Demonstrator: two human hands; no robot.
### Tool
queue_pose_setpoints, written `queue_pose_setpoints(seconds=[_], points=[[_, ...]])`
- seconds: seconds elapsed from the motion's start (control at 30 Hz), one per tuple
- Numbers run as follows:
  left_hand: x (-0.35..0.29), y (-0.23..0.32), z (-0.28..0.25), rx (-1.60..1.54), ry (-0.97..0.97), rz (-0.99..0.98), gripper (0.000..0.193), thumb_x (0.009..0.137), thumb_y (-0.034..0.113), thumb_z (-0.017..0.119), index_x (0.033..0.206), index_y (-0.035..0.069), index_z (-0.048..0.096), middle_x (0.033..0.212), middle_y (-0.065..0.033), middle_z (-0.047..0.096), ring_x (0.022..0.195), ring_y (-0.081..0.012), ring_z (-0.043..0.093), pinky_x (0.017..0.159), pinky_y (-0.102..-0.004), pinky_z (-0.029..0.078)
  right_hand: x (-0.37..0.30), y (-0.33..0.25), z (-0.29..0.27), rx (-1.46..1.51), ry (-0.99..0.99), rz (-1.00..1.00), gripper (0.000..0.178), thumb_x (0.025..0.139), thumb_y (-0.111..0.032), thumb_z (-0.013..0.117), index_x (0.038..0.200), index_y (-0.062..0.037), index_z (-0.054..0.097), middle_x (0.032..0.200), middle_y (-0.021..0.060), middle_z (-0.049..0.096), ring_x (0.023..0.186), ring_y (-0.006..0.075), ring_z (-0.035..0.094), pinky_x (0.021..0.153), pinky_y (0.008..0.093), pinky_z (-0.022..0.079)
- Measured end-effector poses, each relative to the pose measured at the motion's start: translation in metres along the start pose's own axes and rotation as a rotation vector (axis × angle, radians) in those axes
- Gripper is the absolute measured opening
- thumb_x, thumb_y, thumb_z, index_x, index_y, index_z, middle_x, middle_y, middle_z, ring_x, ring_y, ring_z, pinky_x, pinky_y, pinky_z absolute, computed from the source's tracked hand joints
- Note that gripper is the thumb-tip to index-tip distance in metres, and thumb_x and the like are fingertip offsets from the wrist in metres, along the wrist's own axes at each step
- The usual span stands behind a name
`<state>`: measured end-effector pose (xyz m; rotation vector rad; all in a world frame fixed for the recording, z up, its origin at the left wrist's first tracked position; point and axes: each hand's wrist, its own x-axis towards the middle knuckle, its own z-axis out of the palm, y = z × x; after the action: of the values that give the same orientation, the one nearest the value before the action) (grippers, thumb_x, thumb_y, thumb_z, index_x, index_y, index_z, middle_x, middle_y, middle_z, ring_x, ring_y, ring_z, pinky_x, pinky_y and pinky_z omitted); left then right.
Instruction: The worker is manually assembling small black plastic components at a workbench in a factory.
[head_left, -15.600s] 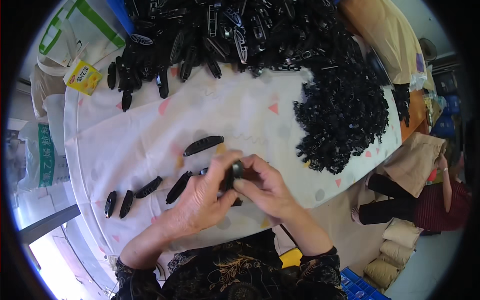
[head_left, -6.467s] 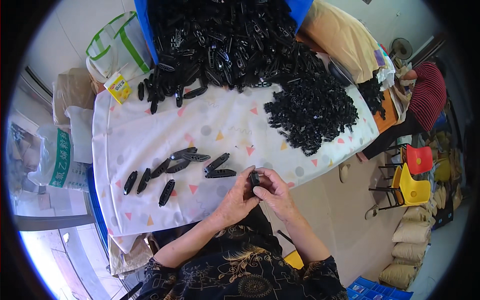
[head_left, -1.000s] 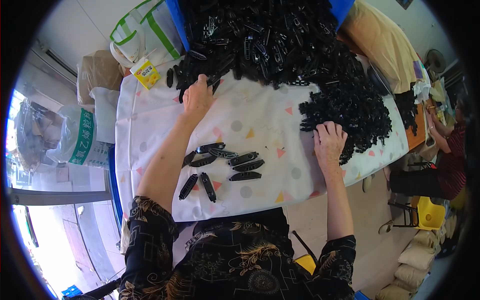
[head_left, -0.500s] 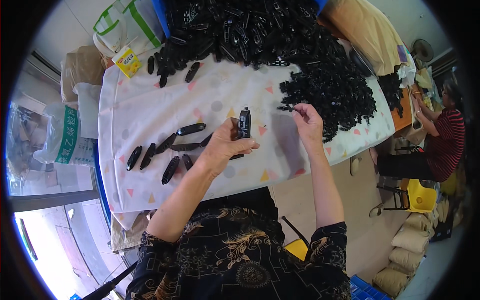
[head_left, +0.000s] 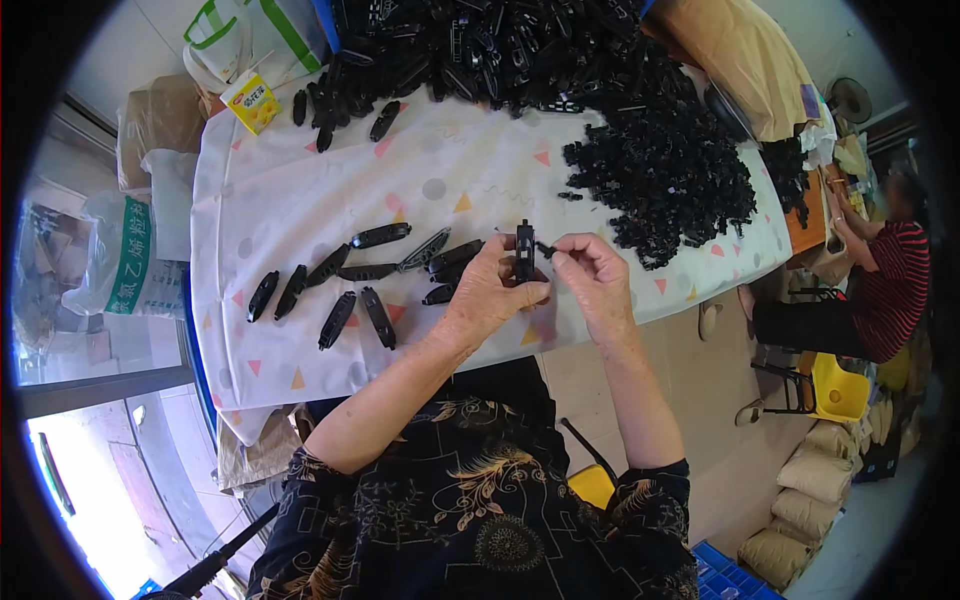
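Note:
Upright in my left hand is a long black plastic housing, gripped between thumb and fingers. My right hand pinches a small black plastic piece close beside the housing's right side; whether the two touch I cannot tell. Left of my hands, several black housings lie loose on the patterned tablecloth, one of them a separate housing near my left forearm. Beyond my right hand spreads a heap of small black pieces.
A large pile of black housings covers the table's far side. A yellow carton stands at the far left, near a white-and-green bag. On the right, a person in a striped shirt works at another table, near a yellow chair.
My right hand has come left from the heap with the small piece, up to the housing. My left hand has shifted slightly right and turned the housing.

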<state>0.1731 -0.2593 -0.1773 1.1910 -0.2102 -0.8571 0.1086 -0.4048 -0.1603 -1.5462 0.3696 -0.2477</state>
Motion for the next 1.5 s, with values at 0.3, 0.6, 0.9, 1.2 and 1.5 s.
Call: queue_pose_setpoints(seconds=[0.3,0.6,0.9,1.2,1.5], points=[[-0.005,-0.014,-0.003,0.256,0.071,0.166,0.066,0.073,0.007,0.073,0.128,0.005,0.035,0.087,-0.0080,0.063,0.078,-0.0116,0.060,0.072,-0.0262,0.049,-0.006,0.005,0.001,-0.143,-0.119,0.012,0.008,0.082,-0.001,0.061,0.090,-0.0022,0.059,0.079,-0.0013,0.059,0.069,0.0044,0.052,0.064,0.0202,0.043],[-0.005,-0.027,-0.002,0.334,0.131,0.271,0.068,0.074,0.009,0.072,0.130,0.009,0.034,0.087,-0.0111,0.063,0.076,-0.0158,0.061,0.073,-0.0289,0.049,-0.019,0.000,0.007,-0.143,-0.102,0.027,0.006,0.083,-0.004,0.062,0.087,-0.0030,0.058,0.078,-0.0026,0.058,0.069,0.0040,0.051,0.063,0.0200,0.042],[-0.009,-0.031,-0.006,0.351,0.107,0.236,0.064,0.074,0.003,0.063,0.130,0.006,0.033,0.086,-0.0152,0.062,0.076,-0.0207,0.063,0.071,-0.0308,0.049,-0.020,-0.001,0.006,-0.312,-0.127,-0.145,0.004,0.083,-0.002,0.061,0.086,-0.0041,0.058,0.077,-0.0032,0.052,0.070,0.0071,0.046,0.063,0.0217,0.038],[-0.020,-0.016,-0.003,0.832,0.009,0.180,0.070,0.069,0.006,0.067,0.131,0.006,0.034,0.085,-0.0181,0.063,0.079,-0.0317,0.064,0.069,-0.0365,0.049,-0.015,-0.047,-0.004,-1.112,-0.493,-0.622,0.010,0.072,-0.002,0.063,0.080,-0.0056,0.061,0.085,0.0049,0.051,0.088,0.0226,0.049,0.078,0.0338,0.039],[-0.022,-0.016,-0.004,0.829,-0.097,0.188,0.060,0.073,0.006,0.061,0.128,0.000,0.037,0.086,-0.0168,0.062,0.076,-0.0293,0.063,0.071,-0.0353,0.049,-0.006,-0.044,-0.002,-1.220,-0.642,-0.691,0.009,0.070,-0.003,0.061,0.078,-0.0067,0.060,0.084,0.0052,0.050,0.088,0.0222,0.049,0.081,0.0342,0.039]])
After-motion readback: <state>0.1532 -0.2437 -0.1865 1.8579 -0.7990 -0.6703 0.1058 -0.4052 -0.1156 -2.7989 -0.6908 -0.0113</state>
